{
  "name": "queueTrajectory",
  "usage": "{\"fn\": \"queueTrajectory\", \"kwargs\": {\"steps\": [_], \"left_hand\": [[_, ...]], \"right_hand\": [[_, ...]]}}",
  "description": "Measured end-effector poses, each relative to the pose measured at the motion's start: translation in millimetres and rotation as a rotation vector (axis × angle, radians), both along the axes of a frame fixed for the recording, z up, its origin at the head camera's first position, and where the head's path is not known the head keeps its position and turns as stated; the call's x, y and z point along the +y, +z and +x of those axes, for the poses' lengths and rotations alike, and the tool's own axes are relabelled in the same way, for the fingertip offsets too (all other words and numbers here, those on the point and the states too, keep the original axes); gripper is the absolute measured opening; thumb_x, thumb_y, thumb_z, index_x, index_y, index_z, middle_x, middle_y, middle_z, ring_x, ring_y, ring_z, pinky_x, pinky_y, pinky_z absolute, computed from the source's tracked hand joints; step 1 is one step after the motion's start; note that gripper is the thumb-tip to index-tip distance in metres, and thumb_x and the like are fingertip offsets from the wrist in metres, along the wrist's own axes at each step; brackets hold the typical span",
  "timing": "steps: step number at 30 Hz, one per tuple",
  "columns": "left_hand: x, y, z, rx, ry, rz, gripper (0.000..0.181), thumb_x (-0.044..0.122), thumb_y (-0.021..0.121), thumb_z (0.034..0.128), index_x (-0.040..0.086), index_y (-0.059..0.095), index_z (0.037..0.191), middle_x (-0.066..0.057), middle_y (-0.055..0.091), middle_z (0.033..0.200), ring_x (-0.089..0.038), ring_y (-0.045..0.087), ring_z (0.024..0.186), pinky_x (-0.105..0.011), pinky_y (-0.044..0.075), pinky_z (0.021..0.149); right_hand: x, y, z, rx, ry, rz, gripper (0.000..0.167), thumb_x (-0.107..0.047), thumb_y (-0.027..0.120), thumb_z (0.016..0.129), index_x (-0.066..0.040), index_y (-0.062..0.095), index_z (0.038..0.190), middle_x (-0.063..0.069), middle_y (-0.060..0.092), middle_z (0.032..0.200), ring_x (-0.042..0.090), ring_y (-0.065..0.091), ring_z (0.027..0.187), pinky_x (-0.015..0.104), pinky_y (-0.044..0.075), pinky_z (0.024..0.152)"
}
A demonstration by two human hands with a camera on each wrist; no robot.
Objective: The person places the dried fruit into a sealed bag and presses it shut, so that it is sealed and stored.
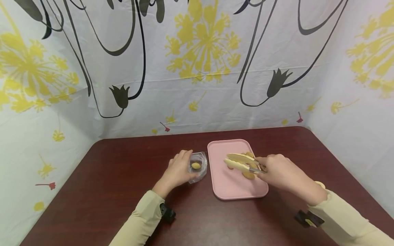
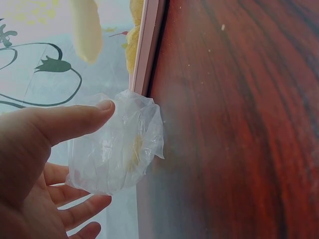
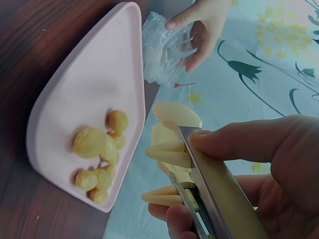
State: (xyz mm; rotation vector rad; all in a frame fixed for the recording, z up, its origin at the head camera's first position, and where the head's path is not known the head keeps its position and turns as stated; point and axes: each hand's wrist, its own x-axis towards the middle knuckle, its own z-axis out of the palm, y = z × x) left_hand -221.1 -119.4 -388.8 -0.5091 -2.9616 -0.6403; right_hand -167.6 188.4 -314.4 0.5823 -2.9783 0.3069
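Note:
My left hand holds a clear plastic bag by its side, thumb on the near face and fingers behind it in the left wrist view. Inside the bag lies one yellow-brown lump. To the right, a pink tray bears several rounded yellow-brown lumps, whose kind I cannot tell. My right hand grips metal tongs with cream-coloured tips, thumb on one arm and fingers on the other. The tongs' tips are apart above the tray, with no lump seen between them.
The bag stands close to the tray's left edge on a dark red-brown wooden table. Behind and at both sides hangs a white cloth with yellow and grey flower prints. A small round pale object shows partly behind the right wrist.

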Motion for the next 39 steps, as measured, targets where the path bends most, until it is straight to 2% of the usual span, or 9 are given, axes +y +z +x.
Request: {"fn": "queueTrajectory", "kwargs": {"steps": [8,16,21,32,39], "left_hand": [[-1.6,-2.3,1.1,0.007,0.006,-0.004,0.089,0.033,0.084,0.0694,0.002,0.041,0.141,-0.014,0.048,0.134,-0.032,0.045,0.123,-0.053,0.036,0.1],[-3.1,-3.1,2.4,-0.009,0.015,0.0,0.09,0.033,0.084,0.0693,0.002,0.041,0.141,-0.014,0.048,0.134,-0.032,0.045,0.122,-0.054,0.036,0.101],[-3.0,-3.8,1.3,0.0,0.012,-0.001,0.089,0.032,0.084,0.0702,0.003,0.041,0.142,-0.014,0.048,0.135,-0.032,0.045,0.122,-0.053,0.035,0.101],[-1.6,-4.3,-0.2,0.007,0.012,-0.011,0.089,0.033,0.084,0.0694,0.003,0.041,0.141,-0.013,0.048,0.133,-0.031,0.045,0.121,-0.052,0.037,0.1],[-1.0,-3.4,0.9,0.002,0.013,-0.009,0.089,0.033,0.084,0.0698,0.003,0.04,0.141,-0.014,0.047,0.134,-0.031,0.045,0.122,-0.052,0.036,0.1]], "right_hand": [[18,-4.6,10.1,0.02,0.004,0.006,0.022,-0.022,0.074,0.077,-0.01,0.069,0.096,-0.008,0.049,0.061,0.012,0.044,0.058,0.033,0.04,0.052],[38,-6.8,18.7,-0.017,-0.043,0.053,0.027,-0.021,0.072,0.075,-0.009,0.069,0.1,-0.006,0.052,0.066,0.013,0.045,0.06,0.034,0.039,0.051],[49,-9.7,22.1,-0.026,-0.039,0.085,0.026,-0.022,0.074,0.075,-0.008,0.068,0.097,-0.006,0.051,0.065,0.013,0.046,0.06,0.036,0.04,0.051],[54,-13.5,24.2,-0.113,-0.045,0.126,0.03,-0.022,0.076,0.074,-0.006,0.067,0.098,-0.006,0.054,0.066,0.013,0.047,0.061,0.035,0.04,0.052],[55,-17.0,24.7,-0.108,-0.043,0.121,0.023,-0.02,0.075,0.071,-0.01,0.066,0.09,-0.007,0.053,0.065,0.013,0.05,0.06,0.037,0.042,0.052]]}}
